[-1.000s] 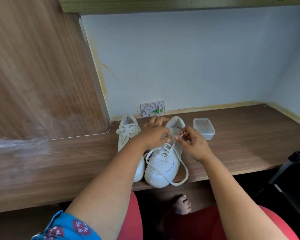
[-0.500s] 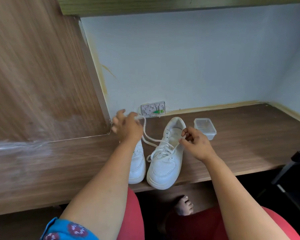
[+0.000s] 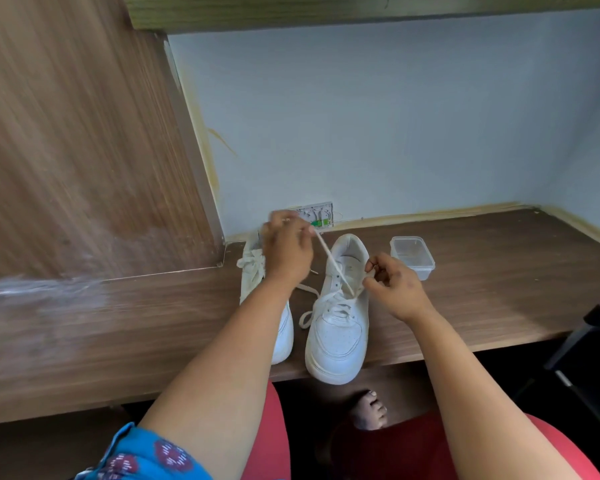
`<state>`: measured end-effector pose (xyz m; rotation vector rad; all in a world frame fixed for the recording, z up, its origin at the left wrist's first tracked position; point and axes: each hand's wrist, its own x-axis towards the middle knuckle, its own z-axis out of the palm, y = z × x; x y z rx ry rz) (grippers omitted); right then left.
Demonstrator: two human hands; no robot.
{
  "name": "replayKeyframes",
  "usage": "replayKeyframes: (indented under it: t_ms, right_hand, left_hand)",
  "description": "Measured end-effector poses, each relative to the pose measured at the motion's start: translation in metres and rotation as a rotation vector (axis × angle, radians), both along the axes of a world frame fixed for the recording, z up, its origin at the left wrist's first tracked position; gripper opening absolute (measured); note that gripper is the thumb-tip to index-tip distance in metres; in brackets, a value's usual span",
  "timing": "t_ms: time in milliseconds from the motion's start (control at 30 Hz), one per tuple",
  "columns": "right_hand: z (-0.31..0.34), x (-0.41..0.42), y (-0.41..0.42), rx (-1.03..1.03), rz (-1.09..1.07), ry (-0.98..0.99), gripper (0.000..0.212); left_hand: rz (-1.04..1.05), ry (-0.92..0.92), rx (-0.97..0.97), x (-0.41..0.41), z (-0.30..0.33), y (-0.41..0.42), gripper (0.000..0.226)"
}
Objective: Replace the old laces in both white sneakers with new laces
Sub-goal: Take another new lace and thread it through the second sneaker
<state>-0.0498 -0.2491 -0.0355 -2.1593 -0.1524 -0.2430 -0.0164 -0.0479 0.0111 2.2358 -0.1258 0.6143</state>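
Pulling a white lace [image 3: 333, 263] up and away from the right-hand sneaker [image 3: 338, 317], with the left hand [image 3: 286, 249] now raised higher toward the wall socket plate [image 3: 314, 214] than half a second ago, and the double run of lace seen then now drawn into one taut strand. Pinching the upper end of that strand in the left grip, fingers curled round it, above the collar of the left-hand sneaker [image 3: 257, 271]. Running slantwise down from there to the eyelets beside the tongue of the right-hand sneaker, close by the right hand [image 3: 390, 284]. Curling the right grip's fingers at the outer eyelet edge of that sneaker, seemingly pinching a bit of lace there, though too small to tell for certain. Trailing a loose loop of lace on the bench [image 3: 499, 289] between the two sneakers. Standing side by side on the bench near its front edge, both sneakers pointing toes toward the person, the left-hand one laced and partly hidden behind the left forearm. Sitting just beyond the right hand, a clear plastic container [image 3: 413, 256], open-topped, with nothing discernible inside.
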Motion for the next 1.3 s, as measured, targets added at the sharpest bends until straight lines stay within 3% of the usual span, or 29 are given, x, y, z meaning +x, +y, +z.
replayKeyframes:
  t_ms: [67,200,333,400,467,533,633,767,933,1067,1200,1300]
  right_hand:
    - [0.001,-0.001,0.003,-0.006,0.013,0.003,0.013]
    - [0.003,-0.003,0.006,-0.029,0.02,0.007,0.012]
    - [0.008,-0.005,0.007,0.069,-0.031,0.087,0.022]
    - [0.011,-0.008,0.01,0.116,-0.106,0.142,0.019]
    - [0.016,-0.012,0.013,0.162,-0.123,0.27,0.01]
    - [0.021,-0.017,0.017,0.194,-0.058,0.413,0.019]
    - [0.02,-0.019,0.024,0.221,-0.011,0.517,0.033]
    - [0.015,-0.017,0.031,0.241,-0.065,0.591,0.036]
    - [0.016,-0.018,0.029,0.358,-0.057,0.657,0.026]
    - [0.02,-0.018,0.027,0.483,-0.021,0.614,0.014]
    - [0.02,-0.017,0.02,0.277,0.12,0.41,0.003]
    - [0.016,-0.017,0.019,0.02,0.225,0.294,0.012]
  left_hand:
    - [0.152,-0.004,0.001,0.004,-0.001,0.012,0.014]
    - [-0.047,0.242,0.246,0.006,-0.009,0.016,0.015]
    - [-0.135,0.132,0.383,-0.001,-0.007,0.009,0.024]
    - [-0.242,0.047,0.34,-0.006,0.0,0.005,0.012]
    - [-0.402,0.149,0.268,-0.012,0.008,0.003,0.006]
    - [-0.5,0.314,0.4,-0.019,0.012,0.001,0.006]
    - [-0.494,0.384,0.62,-0.026,0.009,-0.003,0.01]
    - [-0.473,0.386,0.674,-0.025,0.007,-0.003,0.008]
    - [-0.557,0.4,0.582,-0.025,0.002,0.002,0.003]
    - [-0.601,0.538,0.389,-0.023,-0.007,0.008,0.006]
    - [-0.603,0.597,0.276,-0.021,-0.009,0.011,0.006]
    - [-0.613,0.608,0.246,-0.022,-0.007,0.01,0.005]
